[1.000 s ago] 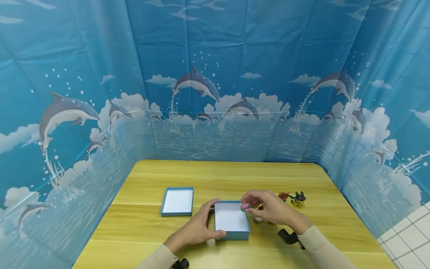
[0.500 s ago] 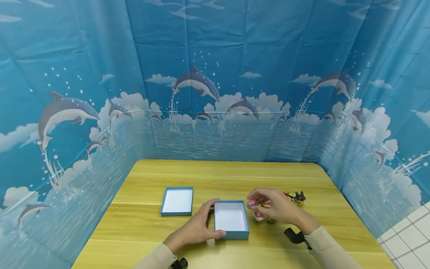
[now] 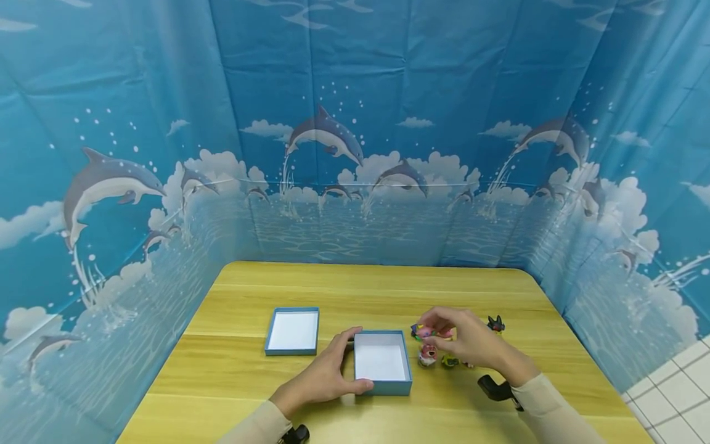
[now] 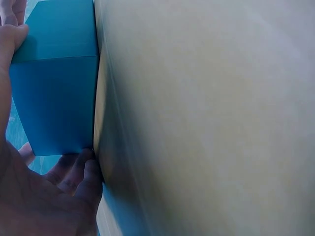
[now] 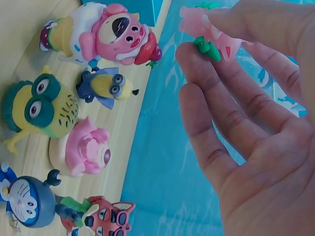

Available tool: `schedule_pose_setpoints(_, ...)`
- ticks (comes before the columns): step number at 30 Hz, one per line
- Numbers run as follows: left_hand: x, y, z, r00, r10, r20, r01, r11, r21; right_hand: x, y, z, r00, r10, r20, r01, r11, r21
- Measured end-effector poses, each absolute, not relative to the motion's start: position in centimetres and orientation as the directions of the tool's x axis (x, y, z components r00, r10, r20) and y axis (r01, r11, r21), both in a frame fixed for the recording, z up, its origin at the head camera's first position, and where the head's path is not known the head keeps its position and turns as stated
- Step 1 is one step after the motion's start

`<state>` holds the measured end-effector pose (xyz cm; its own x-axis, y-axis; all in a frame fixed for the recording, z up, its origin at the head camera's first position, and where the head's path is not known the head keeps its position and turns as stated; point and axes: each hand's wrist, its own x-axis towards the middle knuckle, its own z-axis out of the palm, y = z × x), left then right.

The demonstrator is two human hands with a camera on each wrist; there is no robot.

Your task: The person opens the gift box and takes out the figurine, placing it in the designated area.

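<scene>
My left hand [image 3: 327, 373] grips the left side of a blue open-topped box [image 3: 383, 388], thumb at the front wall and fingers at the far side. The box has a white inside with nothing in it. In the left wrist view its blue walls [image 4: 54, 105] stand between thumb and fingers. Right of the box, my right hand [image 3: 471, 339] pinches a small pink figurine [image 5: 194, 19] with green leaf-like parts, between thumb and fingertips. It is held above a group of toys. The thumb and fingers hide part of it.
The box's lid [image 3: 294, 330] lies white side up at the left. Several figurines stand at the right: a pink bear with a strawberry [image 5: 118, 34], a small minion [image 5: 101, 86], a green-masked figure [image 5: 42, 105], a pink figure [image 5: 86, 147], a blue cat [image 5: 27, 201] and a fox [image 5: 106, 216].
My right hand has moved right with the pink figurine, from over the box's right edge to above the toys. The left hand and box have stayed in place.
</scene>
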<state>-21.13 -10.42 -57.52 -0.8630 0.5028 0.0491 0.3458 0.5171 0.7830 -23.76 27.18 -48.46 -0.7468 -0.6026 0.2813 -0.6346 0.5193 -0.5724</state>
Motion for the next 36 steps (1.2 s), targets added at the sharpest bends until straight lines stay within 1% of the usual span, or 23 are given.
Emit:
schedule_pose_setpoints(9, -21.1, -10.4, -57.4, -0.865, 0.497, 0.060, 0.351, 0.515, 0.782, -23.9, 28.1, -48.8, -0.760, -0.582, 0.288, -0.627, 0.543, -0.558)
schedule_pose_setpoints(16, -21.2, -10.4, -57.5, -0.865, 0.499, 0.058, 0.354, 0.525, 0.774, -23.9, 28.7, -48.9, -0.766, -0.558, 0.319, -0.630, 0.551, -0.547)
schedule_pose_setpoints(23, -21.2, -10.3, -57.4, -0.865, 0.498, 0.058, 0.354, 0.526, 0.773, -23.9, 29.1, -49.2, -0.780, -0.539, 0.316, -0.616, 0.578, -0.535)
schedule_pose_setpoints(29, -21.1, -10.4, -57.5, -0.867, 0.495, 0.054, 0.348, 0.527, 0.776, -23.9, 29.7, -49.3, -0.786, -0.528, 0.323, -0.610, 0.575, -0.545)
schedule_pose_setpoints(36, -21.1, -10.4, -57.6, -0.867, 0.496, 0.052, 0.347, 0.525, 0.777, -23.9, 30.5, -49.0, -0.799, -0.520, 0.302, -0.590, 0.578, -0.564)
